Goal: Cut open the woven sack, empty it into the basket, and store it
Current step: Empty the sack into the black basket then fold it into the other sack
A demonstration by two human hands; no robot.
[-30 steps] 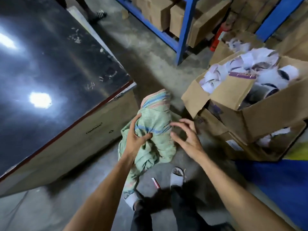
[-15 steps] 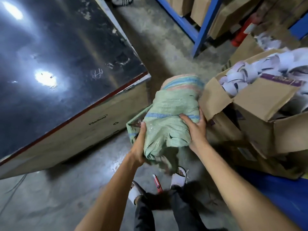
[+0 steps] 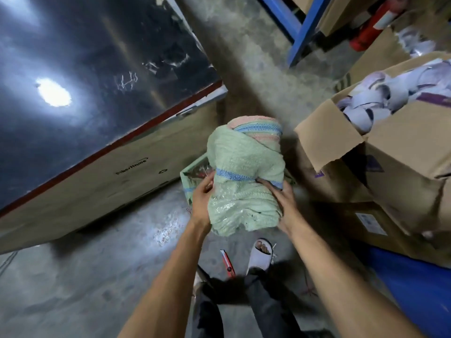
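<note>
While I look down from the head camera, I take the rolled-up sack (image 3: pixel 244 176) as my landmark; it is pale green with blue and pink stripes, bundled tight, and held up above the concrete floor (image 3: pixel 97 276). Left of the sack stands a big crate (image 3: pixel 102 172) with a glossy black top that reflects a ceiling light; its tan side faces the sack and sits near it. At the sack's left edge I see the left hand (image 3: pixel 201 198); its fingers curl round the bundle's side, with the thumb on the front near the blue stripe. At the sack's lower right the right hand (image 3: pixel 284 203) cups the bundle; its fingers lie close together along the fabric and wrap under it. Below the sack, on the floor, a red box cutter (image 3: pixel 228 263) lies just beside a foot in a white sandal (image 3: pixel 261 254). Right of the sack sits an open cardboard box (image 3: pixel 390 167) full of white paper rolls (image 3: pixel 373 103); beyond it, above and right of the sack, a blue rack (image 3: pixel 300 32) holds more cartons; I cannot tell where the basket is.
</note>
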